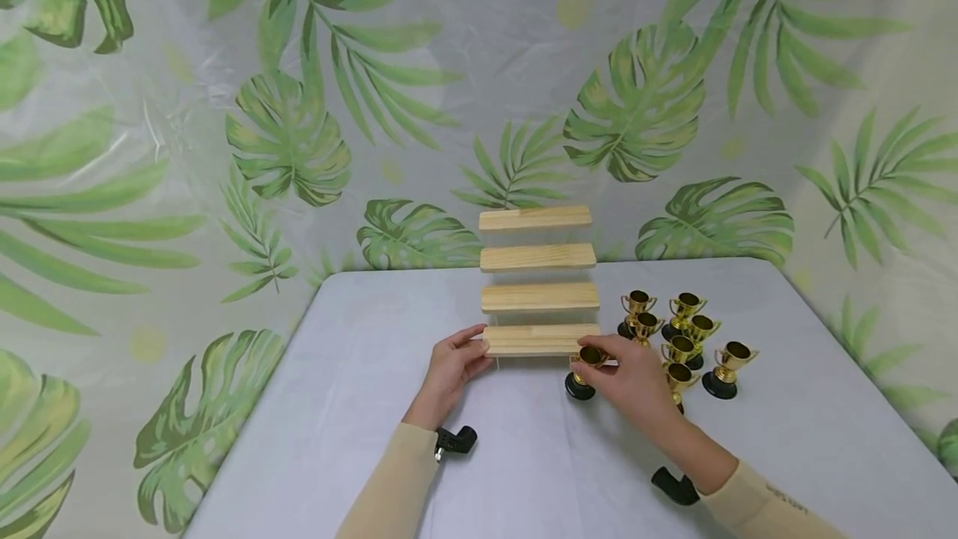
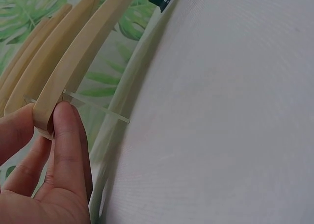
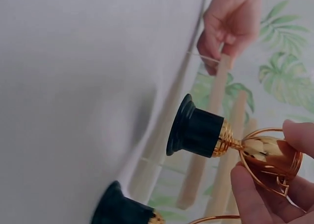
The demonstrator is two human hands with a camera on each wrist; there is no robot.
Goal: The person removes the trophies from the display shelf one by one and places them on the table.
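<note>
A small wooden step shelf point(image 1: 540, 297) with tiers on clear supports stands near the middle of the table. My left hand point(image 1: 451, 368) pinches the left end of its lowest tier point(image 2: 73, 62), thumb and fingers on either side of the board. In my right hand point(image 1: 632, 377) is a gold trophy cup point(image 3: 270, 153) with a black base, gripped by its bowl and handles. The trophy is upright, in front of the lowest tier's right end. Behind and beside the right hand stand several more trophy cups point(image 1: 729, 368); my hand partly hides some of them.
A white cloth covers the table point(image 1: 374, 331). Behind it hangs a leaf-patterned sheet point(image 1: 419, 106), close to the back of the shelf. Black wrist devices point(image 1: 456, 439) sit at both wrists. Another trophy's black base point(image 3: 122, 207) shows low in the right wrist view.
</note>
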